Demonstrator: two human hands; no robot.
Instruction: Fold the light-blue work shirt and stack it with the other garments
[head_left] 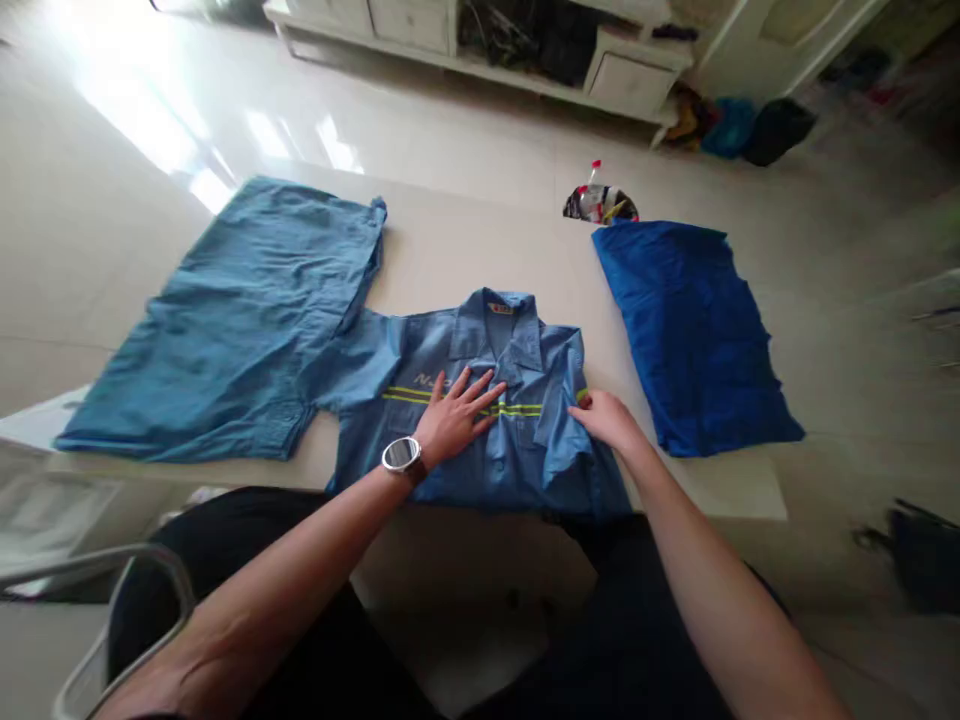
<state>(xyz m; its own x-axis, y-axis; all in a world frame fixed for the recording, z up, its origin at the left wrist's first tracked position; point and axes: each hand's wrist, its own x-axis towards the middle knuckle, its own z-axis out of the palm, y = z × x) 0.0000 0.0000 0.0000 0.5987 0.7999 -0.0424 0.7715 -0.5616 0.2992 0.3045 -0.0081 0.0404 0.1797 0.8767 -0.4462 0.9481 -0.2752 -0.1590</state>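
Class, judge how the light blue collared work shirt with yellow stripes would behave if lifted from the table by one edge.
The light blue collared work shirt with yellow stripes would probably droop: its right side is already folded over under the right hand. It looks light, lying thin and flat beneath the left hand. Pushed, it would likely bunch rather than slide whole on the pale table.

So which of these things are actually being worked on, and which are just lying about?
In hand:
- work shirt with yellow stripe, left hand flat on its chest
- right hand gripping its folded right side

Lying about:
- light blue garment
- dark blue cloth
- shiny wrapper
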